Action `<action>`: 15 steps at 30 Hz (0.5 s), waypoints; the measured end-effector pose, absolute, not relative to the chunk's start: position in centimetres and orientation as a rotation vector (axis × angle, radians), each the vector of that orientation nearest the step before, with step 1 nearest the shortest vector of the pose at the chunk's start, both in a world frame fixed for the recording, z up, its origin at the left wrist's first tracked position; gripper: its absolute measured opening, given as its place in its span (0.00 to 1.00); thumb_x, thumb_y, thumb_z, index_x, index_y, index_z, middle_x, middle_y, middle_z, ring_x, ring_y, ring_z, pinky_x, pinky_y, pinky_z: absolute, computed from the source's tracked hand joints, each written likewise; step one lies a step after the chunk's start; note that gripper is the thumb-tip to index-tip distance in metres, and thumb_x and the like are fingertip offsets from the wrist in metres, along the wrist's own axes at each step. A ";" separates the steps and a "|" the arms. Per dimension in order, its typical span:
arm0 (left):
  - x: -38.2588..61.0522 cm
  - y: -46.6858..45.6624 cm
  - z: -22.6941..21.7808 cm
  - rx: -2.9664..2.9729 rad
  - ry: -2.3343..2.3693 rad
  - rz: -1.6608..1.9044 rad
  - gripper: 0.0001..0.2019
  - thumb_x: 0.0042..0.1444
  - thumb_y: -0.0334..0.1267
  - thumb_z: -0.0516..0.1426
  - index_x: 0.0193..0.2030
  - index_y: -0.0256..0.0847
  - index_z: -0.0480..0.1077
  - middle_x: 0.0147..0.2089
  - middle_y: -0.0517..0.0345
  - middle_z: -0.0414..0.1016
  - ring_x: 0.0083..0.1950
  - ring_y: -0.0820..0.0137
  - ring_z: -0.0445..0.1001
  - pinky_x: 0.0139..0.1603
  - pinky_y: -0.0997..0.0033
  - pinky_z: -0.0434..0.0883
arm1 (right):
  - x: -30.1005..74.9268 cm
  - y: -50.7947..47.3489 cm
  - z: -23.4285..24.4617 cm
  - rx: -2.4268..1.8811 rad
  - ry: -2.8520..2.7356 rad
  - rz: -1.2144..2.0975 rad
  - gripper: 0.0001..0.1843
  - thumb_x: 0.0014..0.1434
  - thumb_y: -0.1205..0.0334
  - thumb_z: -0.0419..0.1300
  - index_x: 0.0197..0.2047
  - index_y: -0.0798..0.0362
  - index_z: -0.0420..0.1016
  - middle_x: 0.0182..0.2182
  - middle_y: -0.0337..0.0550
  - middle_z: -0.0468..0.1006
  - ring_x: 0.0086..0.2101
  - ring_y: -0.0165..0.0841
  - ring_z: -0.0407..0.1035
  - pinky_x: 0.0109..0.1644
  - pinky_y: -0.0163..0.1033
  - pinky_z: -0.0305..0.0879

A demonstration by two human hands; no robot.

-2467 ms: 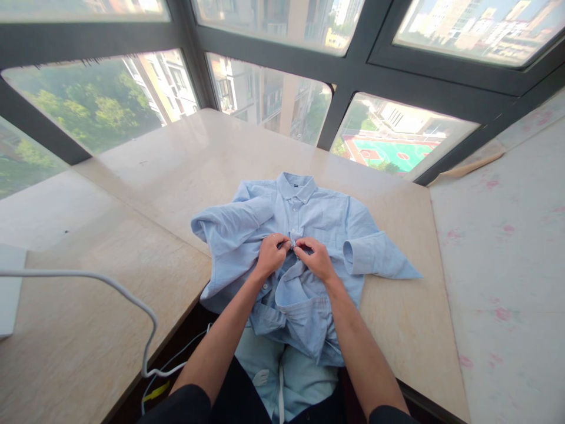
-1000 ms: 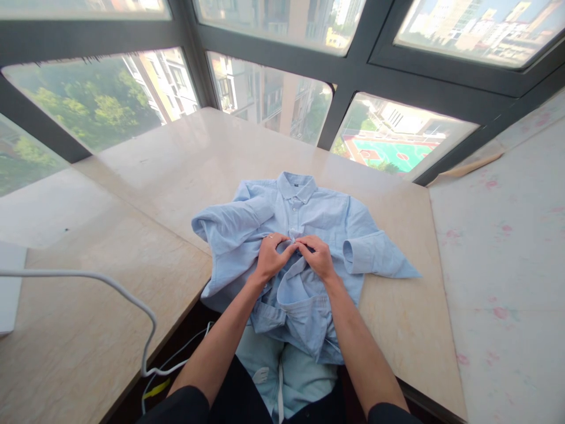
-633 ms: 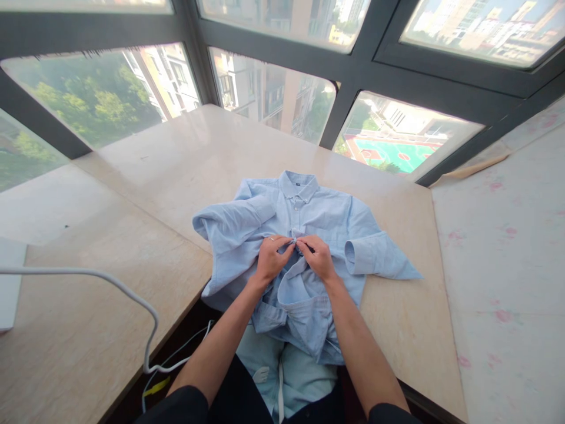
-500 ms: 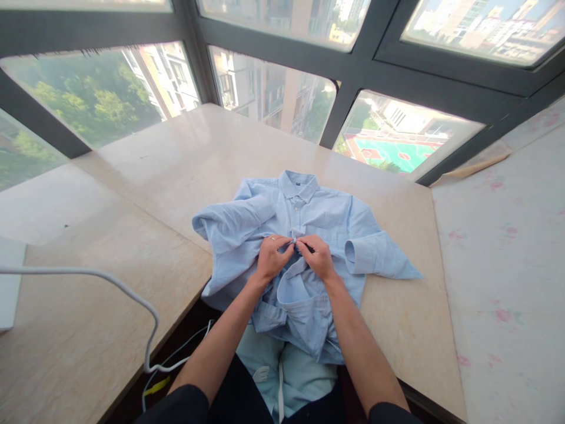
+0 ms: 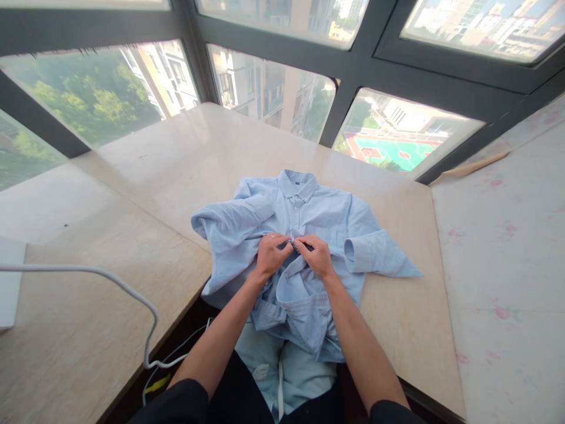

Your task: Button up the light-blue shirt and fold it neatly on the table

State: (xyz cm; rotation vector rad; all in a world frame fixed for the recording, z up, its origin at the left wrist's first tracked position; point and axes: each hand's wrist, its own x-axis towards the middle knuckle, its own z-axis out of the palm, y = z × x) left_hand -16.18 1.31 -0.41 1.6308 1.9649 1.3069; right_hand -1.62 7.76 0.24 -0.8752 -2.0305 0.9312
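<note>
A light blue button-up shirt lies front up on the beige stone table, collar away from me, its lower part hanging over the table's near edge. My left hand and my right hand meet at the shirt's front placket, mid-chest. Each hand pinches one edge of the placket, fingertips almost touching. The button between them is hidden by my fingers. Both sleeves are folded in, one to each side of the body.
A white cable arcs over the table's left part and drops off its edge, next to a white object at the far left. Large windows border the table's far side. A pale flowered surface adjoins on the right.
Both hands stay pinched at the same spot on the placket, with only small finger movements. The view has shifted slightly.
</note>
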 end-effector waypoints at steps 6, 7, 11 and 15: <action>-16.2 1.4 -0.3 1.578 2.006 1.261 0.08 0.53 0.33 0.58 0.32 0.44 0.80 0.34 0.60 0.82 0.38 0.67 0.77 0.47 0.67 0.72 | -1.9 7.8 0.1 -0.961 -1.947 1.031 0.09 0.57 0.57 0.61 0.30 0.49 0.81 0.31 0.41 0.83 0.36 0.39 0.75 0.44 0.43 0.70; -16.2 1.4 -0.3 1.569 2.009 1.273 0.08 0.52 0.33 0.58 0.32 0.44 0.80 0.34 0.60 0.82 0.38 0.67 0.77 0.47 0.68 0.72 | -2.0 7.8 0.0 -0.977 -1.932 1.047 0.09 0.56 0.57 0.61 0.30 0.49 0.81 0.31 0.41 0.83 0.36 0.39 0.75 0.44 0.43 0.70; -16.2 1.4 -0.3 1.546 1.985 1.356 0.07 0.52 0.32 0.59 0.31 0.43 0.80 0.34 0.60 0.82 0.37 0.68 0.77 0.46 0.68 0.72 | -2.3 7.9 0.2 -1.041 -1.879 1.120 0.10 0.55 0.55 0.61 0.30 0.49 0.81 0.32 0.40 0.83 0.36 0.40 0.76 0.44 0.43 0.70; -16.3 1.4 -0.3 1.484 1.964 1.356 0.07 0.52 0.32 0.59 0.30 0.43 0.80 0.33 0.61 0.82 0.37 0.69 0.78 0.46 0.69 0.72 | -2.6 8.0 0.7 -1.086 -1.874 1.219 0.10 0.54 0.56 0.60 0.30 0.51 0.82 0.31 0.40 0.83 0.35 0.39 0.76 0.43 0.41 0.69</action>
